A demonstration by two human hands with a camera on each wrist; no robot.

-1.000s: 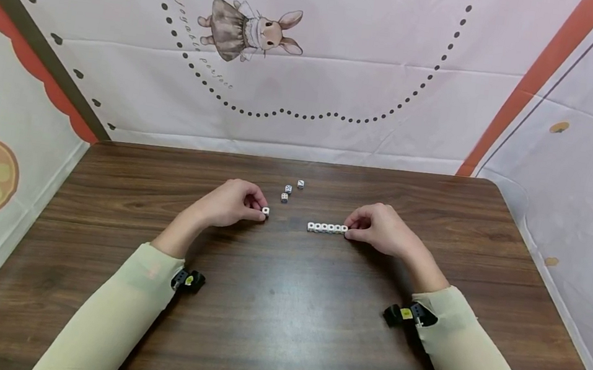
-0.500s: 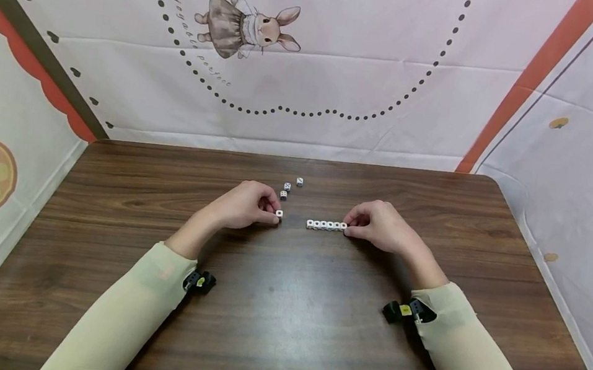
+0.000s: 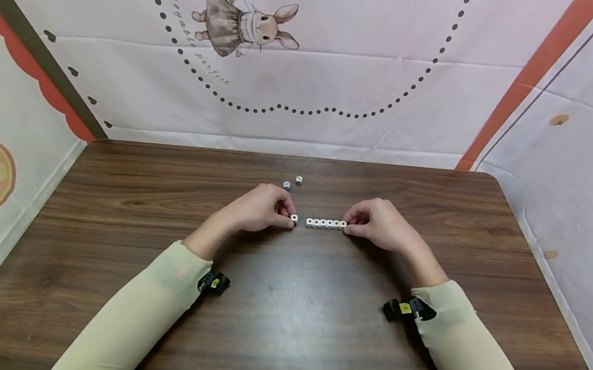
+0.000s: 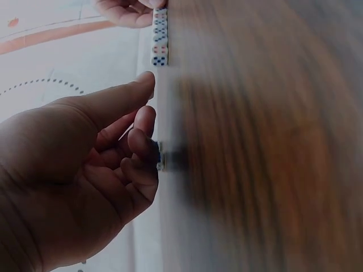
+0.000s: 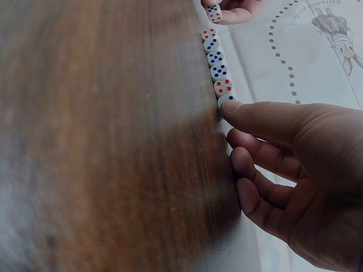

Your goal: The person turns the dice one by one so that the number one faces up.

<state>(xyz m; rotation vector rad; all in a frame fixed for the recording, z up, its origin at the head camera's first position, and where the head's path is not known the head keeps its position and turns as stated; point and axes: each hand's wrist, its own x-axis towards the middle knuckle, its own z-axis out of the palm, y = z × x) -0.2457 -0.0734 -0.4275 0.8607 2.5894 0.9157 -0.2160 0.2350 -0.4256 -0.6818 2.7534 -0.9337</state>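
Observation:
My left hand [image 3: 264, 209] pinches a single white die [image 3: 294, 218] between thumb and fingers, just left of a short row of dice [image 3: 319, 223], with a narrow gap between. That die shows its dotted faces in the right wrist view [image 5: 214, 13]. At the row's right end, my right hand [image 3: 381, 225] grips the last die [image 5: 225, 102], its thumb on the near face. The row's faces carry red and blue dots, and the dice stand side by side. In the left wrist view the thumb and fingers [image 4: 144, 82] hide the held die.
Two loose dice, one [image 3: 286, 185] nearer and one [image 3: 299, 180] farther back, lie behind the left hand on the brown wooden table [image 3: 278, 320]. Past the table's far edge hangs a printed cloth [image 3: 353, 92]. A black wrist camera [image 3: 213, 283] sits on each sleeve.
My left hand has slid right with its die, closing most of the gap to the row. One loose die has become hidden behind it. The right hand stays at the row's end.

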